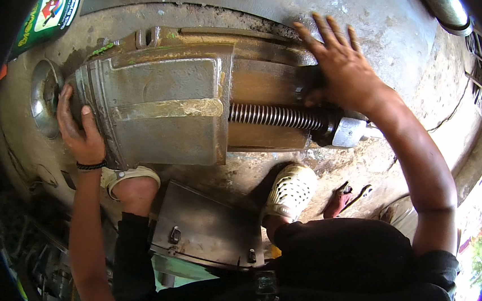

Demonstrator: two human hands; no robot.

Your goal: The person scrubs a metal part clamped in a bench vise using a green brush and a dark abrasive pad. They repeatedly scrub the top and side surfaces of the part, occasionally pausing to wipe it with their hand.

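Observation:
A large, heavy metal vise (163,127) lies across the concrete floor, its grey body at the left and its threaded screw (277,116) exposed at the right. A pale metal collar (349,132) sits at the screw's right end. My left hand (81,129) grips the vise's left end, thumb and fingers on either side of its edge. Over the far right part of the vise, my right hand (346,68) is open with its fingers spread. Its thumb is close to the dark metal by the screw; contact there cannot be made out.
Beside my left hand is a shiny round metal bowl (44,98). A green printed container (47,19) lies at the far left. Between my legs is a grey latched metal box (206,227). My pale clog (291,191) and a red-handled tool (339,200) are near the vise.

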